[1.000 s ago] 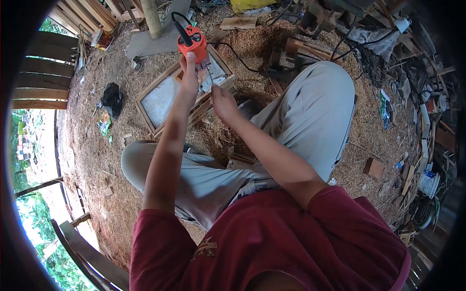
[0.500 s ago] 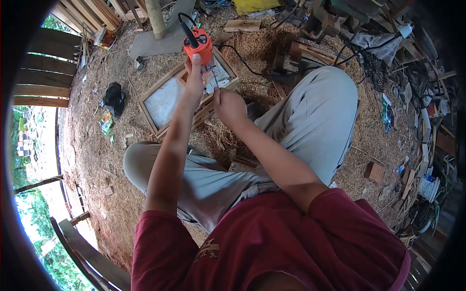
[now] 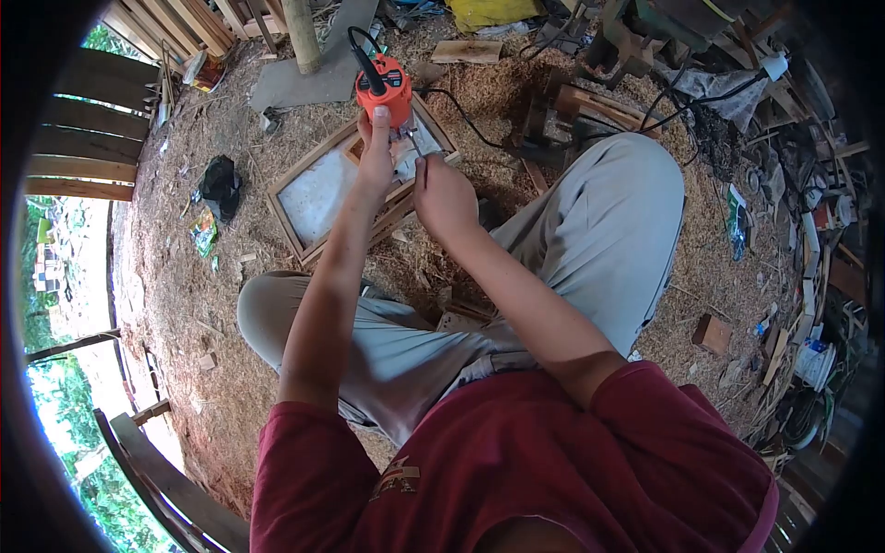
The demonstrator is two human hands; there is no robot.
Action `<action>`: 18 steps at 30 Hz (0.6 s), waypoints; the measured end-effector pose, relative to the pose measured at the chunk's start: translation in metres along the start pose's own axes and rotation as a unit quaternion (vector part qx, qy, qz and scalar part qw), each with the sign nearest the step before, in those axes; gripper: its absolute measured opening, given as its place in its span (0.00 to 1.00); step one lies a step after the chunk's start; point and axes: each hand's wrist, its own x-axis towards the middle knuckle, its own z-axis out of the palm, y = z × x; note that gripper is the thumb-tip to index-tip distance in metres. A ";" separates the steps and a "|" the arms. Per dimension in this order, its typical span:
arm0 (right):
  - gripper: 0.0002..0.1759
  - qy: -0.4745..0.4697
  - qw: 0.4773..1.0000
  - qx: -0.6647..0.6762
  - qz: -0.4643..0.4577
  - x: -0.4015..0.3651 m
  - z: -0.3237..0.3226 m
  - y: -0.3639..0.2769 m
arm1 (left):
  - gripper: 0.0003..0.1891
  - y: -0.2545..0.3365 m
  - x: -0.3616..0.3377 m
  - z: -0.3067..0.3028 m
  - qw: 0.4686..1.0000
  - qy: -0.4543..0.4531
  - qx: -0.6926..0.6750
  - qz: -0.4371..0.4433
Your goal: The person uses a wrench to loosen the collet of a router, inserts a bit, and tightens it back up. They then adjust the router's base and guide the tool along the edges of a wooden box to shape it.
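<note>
An orange trim router with a black top and cord stands up in front of me. My left hand is closed around its body, thumb lying along the near side. Closed on a thin metal tool, my right hand is just right of and below the router's base. The thin metal tool points up to the base; its exact kind does not show. Beneath both hands lies a wooden frame around a pale panel, partly covered by my left forearm.
Wood shavings cover the ground. A black plastic bag lies to the left, a wood block to the right. The power cord runs right, toward dark metal equipment. A board lies beyond the router, and scrap lines the right side.
My right hand has shifted slightly and turned, with less of the thin metal tool showing. The left hand keeps its hold on the router; the whole view has shifted a little.
</note>
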 end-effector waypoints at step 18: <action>0.10 -0.152 0.843 0.460 0.232 0.012 -0.015 -0.017 | 0.52 -0.013 0.011 -0.006 0.999 -0.036 -0.017 0.000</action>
